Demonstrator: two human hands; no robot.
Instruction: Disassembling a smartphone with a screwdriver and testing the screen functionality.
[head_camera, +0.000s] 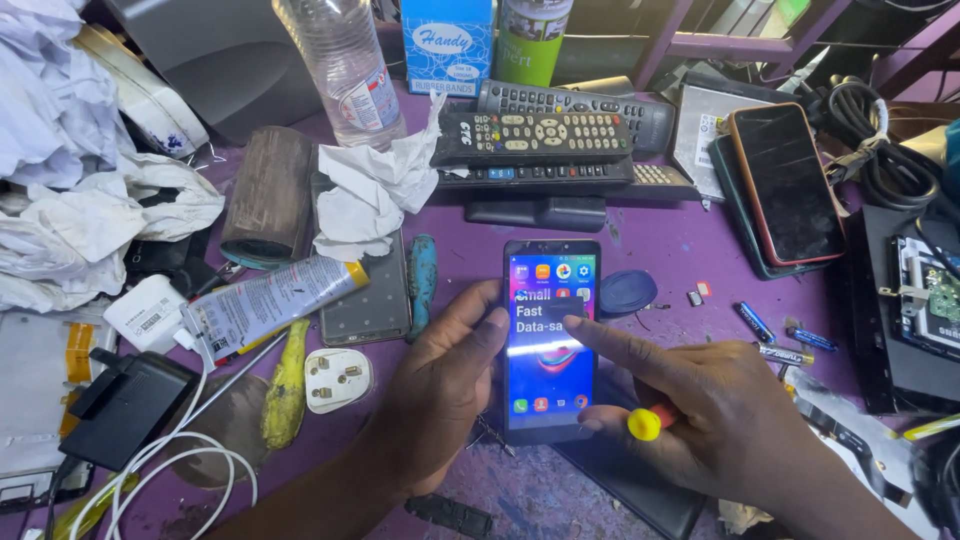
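A black smartphone (548, 385) lies screen-up on the purple bench (660, 250), its display lit with coloured icons. My left hand (440, 385) grips the phone's left edge, thumb resting on the screen side. My right hand (700, 415) reaches in from the right; its index finger touches the upper part of the screen. The same hand holds a small tool with a yellow and red handle (648, 422) tucked under its fingers.
Stacked remote controls (545, 135) lie behind the phone, a clear plastic bottle (345, 65) and crumpled tissue (375, 185) at the back left. Another dark phone (787, 180) sits at right, small batteries (785, 340) near it. A tube (265, 305), white plug (337, 380) and white cable (170, 465) are left.
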